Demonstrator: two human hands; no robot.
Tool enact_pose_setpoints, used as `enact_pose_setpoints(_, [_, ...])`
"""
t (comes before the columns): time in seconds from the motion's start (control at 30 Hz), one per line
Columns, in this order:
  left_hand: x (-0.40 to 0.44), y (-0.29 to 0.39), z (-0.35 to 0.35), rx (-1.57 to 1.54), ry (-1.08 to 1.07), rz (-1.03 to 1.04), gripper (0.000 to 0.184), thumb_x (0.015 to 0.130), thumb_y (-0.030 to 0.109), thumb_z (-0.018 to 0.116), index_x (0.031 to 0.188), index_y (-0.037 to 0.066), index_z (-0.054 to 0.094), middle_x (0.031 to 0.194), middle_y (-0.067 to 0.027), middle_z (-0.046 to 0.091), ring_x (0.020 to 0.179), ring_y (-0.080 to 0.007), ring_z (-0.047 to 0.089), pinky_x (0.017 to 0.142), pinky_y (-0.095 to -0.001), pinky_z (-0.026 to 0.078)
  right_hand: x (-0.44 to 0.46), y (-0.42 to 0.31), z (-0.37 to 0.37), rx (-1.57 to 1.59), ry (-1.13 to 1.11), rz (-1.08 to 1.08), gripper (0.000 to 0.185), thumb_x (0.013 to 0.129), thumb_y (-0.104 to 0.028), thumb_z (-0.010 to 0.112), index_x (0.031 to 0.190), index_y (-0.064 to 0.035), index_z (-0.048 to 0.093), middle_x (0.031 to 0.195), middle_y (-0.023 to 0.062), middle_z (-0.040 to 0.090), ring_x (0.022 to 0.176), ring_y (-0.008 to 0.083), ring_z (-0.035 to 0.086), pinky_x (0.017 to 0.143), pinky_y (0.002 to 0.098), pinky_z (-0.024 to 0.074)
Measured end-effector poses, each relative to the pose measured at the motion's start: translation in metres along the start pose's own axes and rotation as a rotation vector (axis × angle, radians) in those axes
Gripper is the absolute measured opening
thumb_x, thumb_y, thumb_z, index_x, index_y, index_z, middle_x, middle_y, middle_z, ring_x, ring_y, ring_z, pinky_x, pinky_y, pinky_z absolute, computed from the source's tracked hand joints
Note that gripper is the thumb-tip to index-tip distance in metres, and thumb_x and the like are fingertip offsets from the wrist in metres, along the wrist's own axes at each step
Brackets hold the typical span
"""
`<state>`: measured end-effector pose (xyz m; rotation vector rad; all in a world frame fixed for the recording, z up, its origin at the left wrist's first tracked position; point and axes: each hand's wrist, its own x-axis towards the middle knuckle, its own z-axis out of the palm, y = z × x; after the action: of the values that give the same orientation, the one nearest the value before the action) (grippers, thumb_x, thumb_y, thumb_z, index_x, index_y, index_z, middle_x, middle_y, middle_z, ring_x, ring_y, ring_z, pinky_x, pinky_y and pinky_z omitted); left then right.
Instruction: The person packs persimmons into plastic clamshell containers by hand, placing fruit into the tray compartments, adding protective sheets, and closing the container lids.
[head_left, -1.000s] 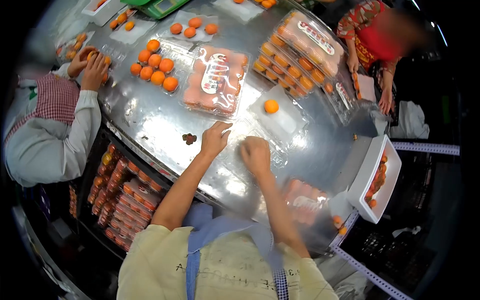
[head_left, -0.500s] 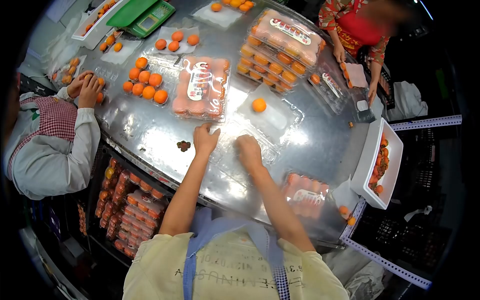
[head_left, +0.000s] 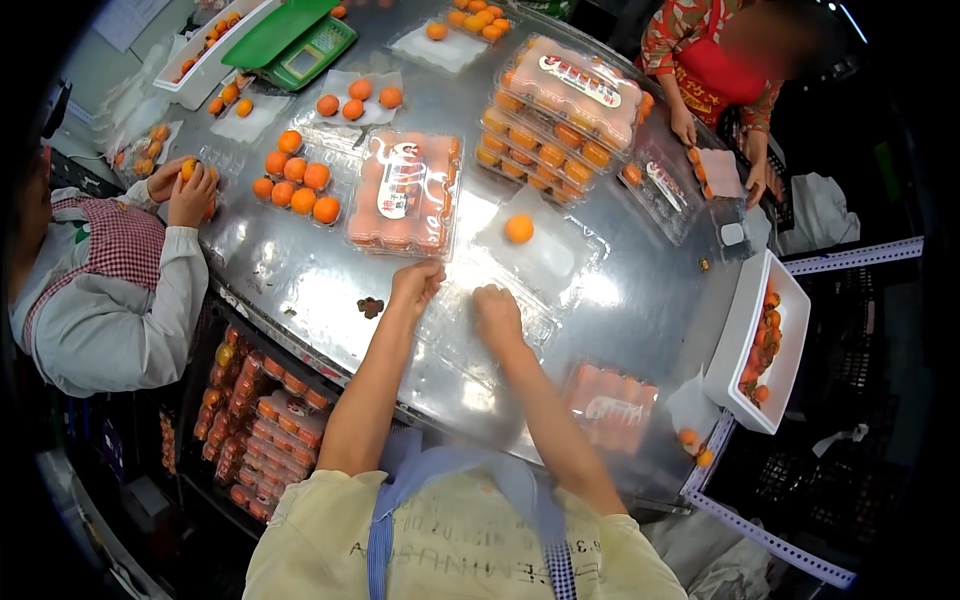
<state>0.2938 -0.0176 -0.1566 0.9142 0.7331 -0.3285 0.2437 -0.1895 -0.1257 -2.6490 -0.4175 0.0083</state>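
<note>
My left hand (head_left: 418, 286) is closed, fingers curled in, just below the near edge of a shut clear box of persimmons (head_left: 408, 195) with a white label. My right hand (head_left: 497, 315) is also closed, its fingers curled over the clear plastic lid (head_left: 540, 322) of an open clamshell box. Whatever either hand may pinch is hidden by the fingers. Beyond my right hand, the clamshell's white liner (head_left: 553, 262) bears a single orange persimmon (head_left: 519, 228). A dark brown persimmon calyx (head_left: 370, 307) lies left of my left forearm.
Filled boxes (head_left: 560, 120) stand stacked at the back. An open tray of persimmons (head_left: 295, 178) and a green scale (head_left: 300, 45) are at the left. A white bin (head_left: 765, 340) stands right; another packed box (head_left: 612, 408) lies near my right elbow. Co-workers handle persimmons at both sides.
The view has shifted slightly, so the table things sit a little lower. My left fingers have curled in more by the packed box. The left co-worker's hands now show a persimmon.
</note>
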Motion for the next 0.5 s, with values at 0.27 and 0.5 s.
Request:
enact_pose_setpoints(0.27, [-0.006,-0.005,0.005,0.04,0.035,0.058,0.026,0.08,0.018,0.069,0.091,-0.004,0.059,0.077,-0.0075,0.062,0.063,-0.0148,0.062,0.05,-0.0225,0.049,0.003,-0.006,-0.005,-0.03,-0.049,0.004,0.016,0.063,0.002,0.058,0.076,-0.0055,0.054,0.081,0.0138,0.055,0.079,0.0337,0.052,0.07,0.0417,0.0439])
enact_pose_setpoints(0.5, [-0.016,0.007,0.01,0.078,0.01,0.055,0.026,0.082,0.016,0.068,0.092,-0.005,0.058,0.083,-0.0098,0.061,0.07,-0.0187,0.064,0.055,-0.024,0.051,0.017,-0.013,0.008,-0.003,0.004,0.021,0.014,0.064,0.002,0.058,0.075,-0.0074,0.054,0.081,0.0121,0.054,0.078,0.0326,0.054,0.067,0.0425,0.0457])
